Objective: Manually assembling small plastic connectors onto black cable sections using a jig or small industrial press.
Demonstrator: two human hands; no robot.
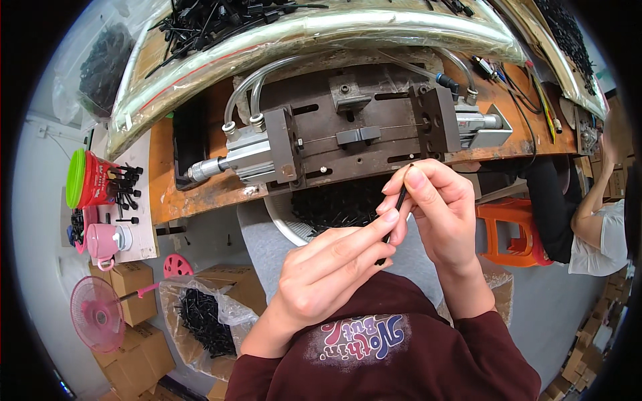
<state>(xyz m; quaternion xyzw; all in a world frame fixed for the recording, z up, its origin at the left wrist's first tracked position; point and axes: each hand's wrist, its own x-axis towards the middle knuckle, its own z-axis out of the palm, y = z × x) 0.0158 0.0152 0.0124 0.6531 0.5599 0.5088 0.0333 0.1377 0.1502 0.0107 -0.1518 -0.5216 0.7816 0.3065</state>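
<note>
A thin black rod-like part point(401, 199) stands slanted between my two hands, above my lap. My right hand point(441, 207) pinches its upper end between thumb and fingertips. Lower down, the fingers of my left hand point(331, 271) close round the same part, and its dark lower tip shows below them. Just beyond my hands is a dark metal fixture point(394, 150) with a cylinder at each side. A small dark grey block point(358, 136) sits at its middle on a thin rod. Under my hands, a white basket point(281, 224) full of black parts rests on my lap.
Clear hoses point(244, 87) run from the cylinders. A plastic-wrapped tray edge point(321, 30) borders heaped black parts. At left are a pink cup point(101, 242), a pink fan point(98, 314) and a bag of black parts point(204, 324). An orange stool point(508, 230) and another person point(595, 227) are at right.
</note>
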